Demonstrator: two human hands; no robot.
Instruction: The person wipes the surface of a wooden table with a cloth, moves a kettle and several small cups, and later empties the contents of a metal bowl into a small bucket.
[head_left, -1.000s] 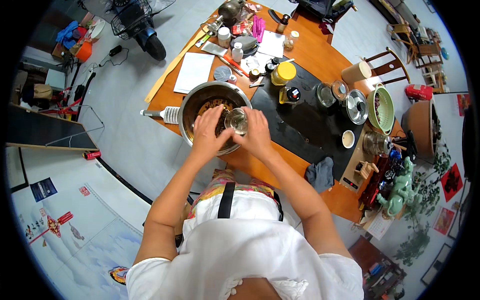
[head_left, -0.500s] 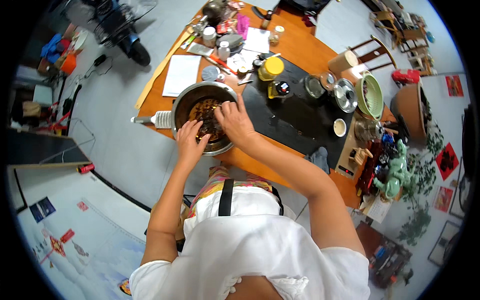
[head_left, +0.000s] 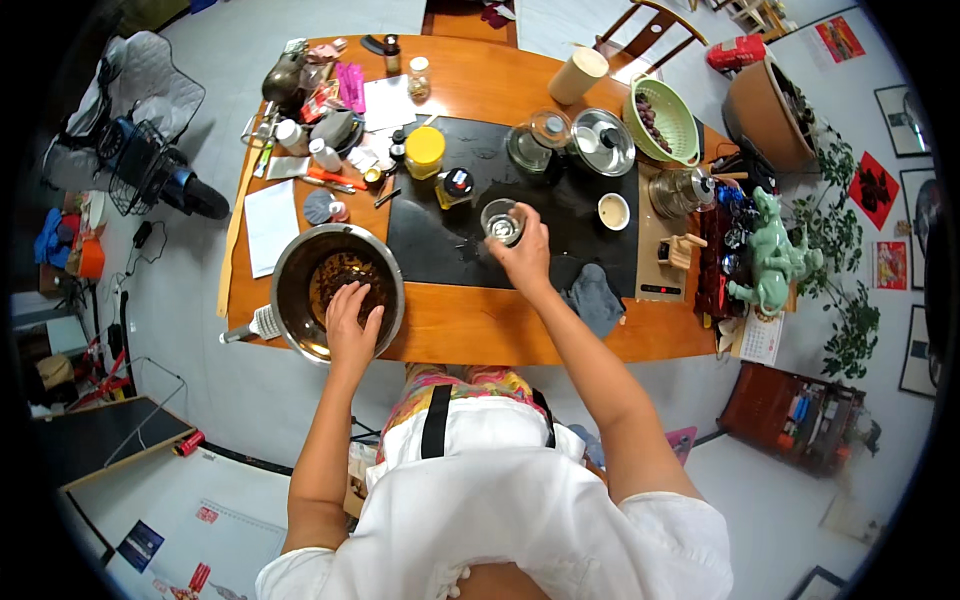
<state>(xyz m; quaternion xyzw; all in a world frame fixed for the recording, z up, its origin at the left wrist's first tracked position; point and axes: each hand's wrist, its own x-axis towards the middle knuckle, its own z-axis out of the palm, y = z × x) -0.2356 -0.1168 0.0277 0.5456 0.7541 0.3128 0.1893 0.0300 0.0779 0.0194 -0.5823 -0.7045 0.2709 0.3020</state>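
Observation:
At the table's near left edge stands a steel bowl (head_left: 390, 262) with brown liquid and dark soaked bits (head_left: 345, 275) in it. My left hand (head_left: 352, 328) is over the bowl's near side, fingers spread and reaching in; whether the fingertips touch the contents I cannot tell. On the black mat (head_left: 430, 245), my right hand (head_left: 526, 258) grips a small clear drinking glass (head_left: 502, 226) by its side, thumb on one side and fingers round the other. The glass looks upright. A grey cloth (head_left: 595, 298) lies to the right of that hand.
Beyond the glass are a yellow-lidded jar (head_left: 425, 150), a black-lidded jar (head_left: 455, 188), a glass pot (head_left: 537, 142) and a lidded pot (head_left: 603, 143). A small cup (head_left: 613, 211) and green basket (head_left: 690, 135) stand right. A grey-handled perforated utensil (head_left: 262, 322) sits beside the bowl.
My right hand has left the bowl, moved right and taken hold of the glass. The left hand stays at the bowl. The view has shifted, so the table shows farther left.

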